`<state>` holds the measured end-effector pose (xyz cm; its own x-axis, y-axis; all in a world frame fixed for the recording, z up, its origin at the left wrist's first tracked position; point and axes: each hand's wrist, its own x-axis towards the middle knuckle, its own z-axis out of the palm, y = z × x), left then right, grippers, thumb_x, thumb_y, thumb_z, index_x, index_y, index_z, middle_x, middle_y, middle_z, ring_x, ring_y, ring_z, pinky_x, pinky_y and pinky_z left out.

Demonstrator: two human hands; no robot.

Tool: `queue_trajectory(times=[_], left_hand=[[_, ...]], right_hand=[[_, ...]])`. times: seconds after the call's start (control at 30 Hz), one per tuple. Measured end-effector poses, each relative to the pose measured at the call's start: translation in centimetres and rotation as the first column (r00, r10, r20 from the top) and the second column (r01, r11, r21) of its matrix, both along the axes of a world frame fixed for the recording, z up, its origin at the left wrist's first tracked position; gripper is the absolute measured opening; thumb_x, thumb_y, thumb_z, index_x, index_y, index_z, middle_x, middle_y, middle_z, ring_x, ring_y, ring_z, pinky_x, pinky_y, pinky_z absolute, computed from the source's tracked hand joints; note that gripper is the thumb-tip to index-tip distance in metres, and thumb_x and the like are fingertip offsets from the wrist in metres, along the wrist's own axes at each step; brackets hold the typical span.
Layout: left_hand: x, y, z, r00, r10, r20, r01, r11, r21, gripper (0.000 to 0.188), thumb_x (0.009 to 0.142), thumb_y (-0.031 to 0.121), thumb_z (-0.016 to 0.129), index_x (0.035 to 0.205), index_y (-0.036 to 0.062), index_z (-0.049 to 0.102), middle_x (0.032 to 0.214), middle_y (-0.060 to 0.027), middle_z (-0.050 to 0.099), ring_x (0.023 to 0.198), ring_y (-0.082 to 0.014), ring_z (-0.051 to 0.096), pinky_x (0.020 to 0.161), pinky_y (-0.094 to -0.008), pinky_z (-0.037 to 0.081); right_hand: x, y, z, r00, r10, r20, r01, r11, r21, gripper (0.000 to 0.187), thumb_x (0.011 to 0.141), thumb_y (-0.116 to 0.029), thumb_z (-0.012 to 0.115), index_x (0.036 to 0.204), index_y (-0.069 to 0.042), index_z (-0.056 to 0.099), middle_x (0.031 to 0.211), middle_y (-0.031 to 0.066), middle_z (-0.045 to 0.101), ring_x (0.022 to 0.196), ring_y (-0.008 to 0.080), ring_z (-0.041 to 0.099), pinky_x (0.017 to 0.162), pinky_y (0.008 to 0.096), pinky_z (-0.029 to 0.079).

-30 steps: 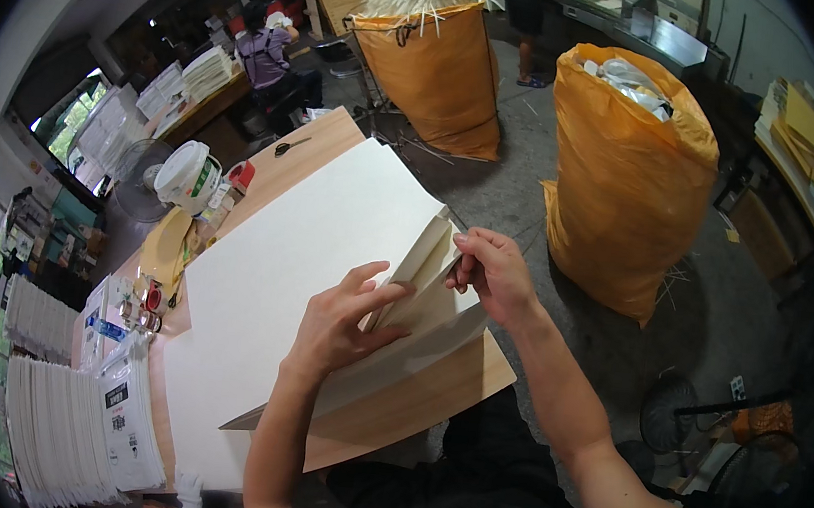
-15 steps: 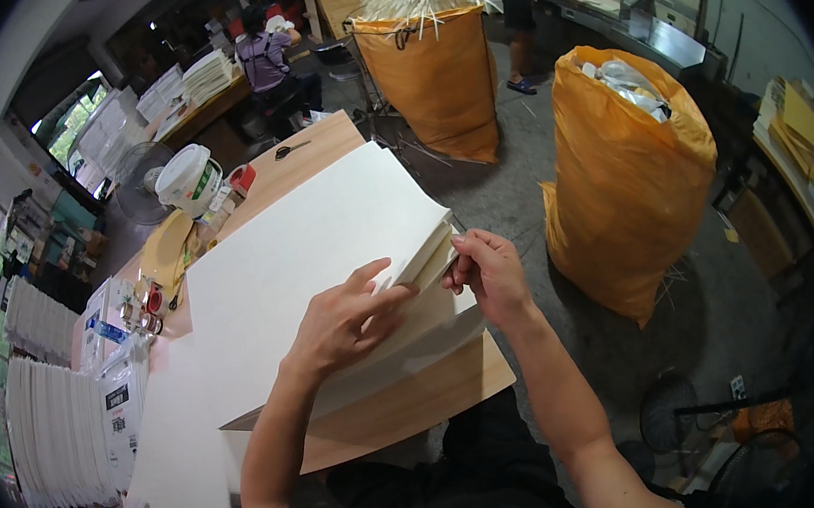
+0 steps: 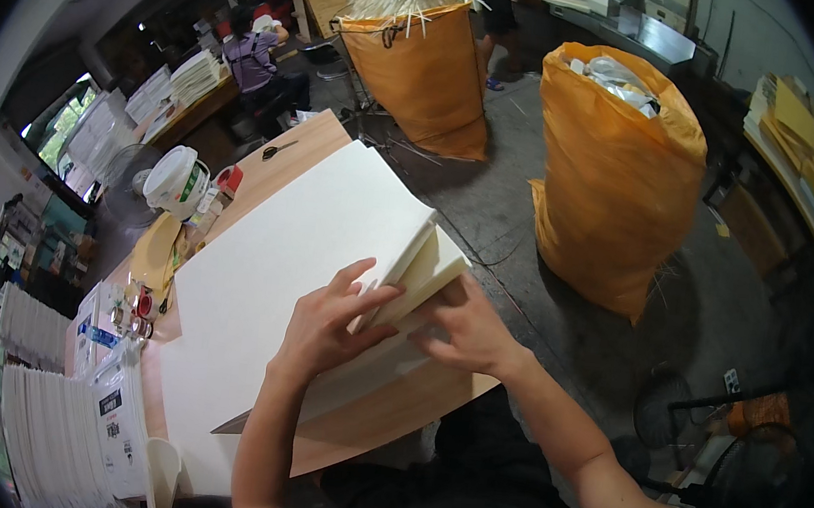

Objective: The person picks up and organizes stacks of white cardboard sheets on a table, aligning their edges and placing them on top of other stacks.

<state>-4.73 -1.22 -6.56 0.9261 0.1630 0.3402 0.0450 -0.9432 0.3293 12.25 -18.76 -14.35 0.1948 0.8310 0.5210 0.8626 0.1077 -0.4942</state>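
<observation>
Large white sheets [image 3: 268, 270], in a broad stack, cover most of the table before me. Their near right corner is bent up into a lifted, curled bundle of cream-edged sheets [image 3: 433, 268]. My left hand [image 3: 327, 325] rests on this lifted part, fingers spread, the curled edge between index finger and thumb. Against the lower right side of the bundle is my right hand [image 3: 470, 334], its fingers apart. Some of its fingertips are hidden by the sheets.
A white bucket [image 3: 177, 178], red tape roll [image 3: 229, 179] and scissors [image 3: 278, 150] lie along the wooden table's [image 3: 316, 133] far left side. Tall paper piles [image 3: 51, 435] stand at left. Two orange sacks [image 3: 620, 177] are on the floor; a seated person [image 3: 251, 58] is further back.
My right hand has let go of its pinch on the corner and moved down beside the bundle, fingers now apart. The lifted sheets have fanned further open. My left hand stays on them.
</observation>
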Motion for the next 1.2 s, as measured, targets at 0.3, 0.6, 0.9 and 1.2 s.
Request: queue_trajectory(times=[0.3,0.6,0.9,1.2], left_hand=[[0.7,-1.2,-3.0,0.995,0.072,0.074,-0.091,0.945,0.314,0.082,0.076,0.031,0.086,0.151,0.0176,0.054,0.145,-0.019,0.058,0.097,-0.0297,0.068,0.09,-0.0427,0.057],[1.4,-0.8,-3.6,0.992,0.073,0.099,-0.103,0.935,0.341,0.074,0.083,0.029,0.081,0.146,0.0029,0.053,0.109,-0.0143,0.071,0.098,-0.0347,0.068,0.091,-0.0466,0.054],[1.6,0.6,-0.5,0.999,-0.03,0.023,0.022,0.964,0.265,0.057,0.093,0.012,0.07,0.14,0.0413,0.062,0.145,-0.0193,0.059,0.076,-0.0291,0.071,0.071,-0.0384,0.059],[1.3,0.9,-0.3,1.0,-0.013,0.004,0.012,0.988,0.153,0.037,0.093,0.015,0.071,0.123,0.0356,0.072,0.143,-0.0171,0.062,0.084,-0.0293,0.073,0.073,-0.0385,0.06]], right_hand=[[-0.4,0.1,-0.7,0.998,0.036,-0.051,-0.043,0.99,-0.137,0.048,0.094,-0.049,0.065,0.124,-0.01,0.07,0.14,0.0174,0.059,0.142,0.04,0.041,0.123,0.0602,0.016],[3.7,-2.7,0.2,0.856,-0.468,-0.219,0.429,0.88,-0.204,0.036,0.098,-0.036,0.065,0.087,-0.002,0.066,0.095,0.0188,0.071,0.091,0.0395,0.068,0.079,0.0493,0.053],[2.6,1.1,5.3,0.849,-0.357,-0.389,0.302,0.933,-0.197,0.041,0.103,-0.033,0.062,0.078,-0.001,0.057,0.07,0.0202,0.064,0.065,0.0331,0.065,0.061,0.0446,0.05],[2.1,3.3,3.1,0.61,-0.153,-0.777,0.206,0.978,-0.03,0.035,0.103,-0.027,0.064,0.074,-0.01,0.054,0.061,0.0007,0.054,0.057,0.0132,0.06,0.052,0.0291,0.047]])
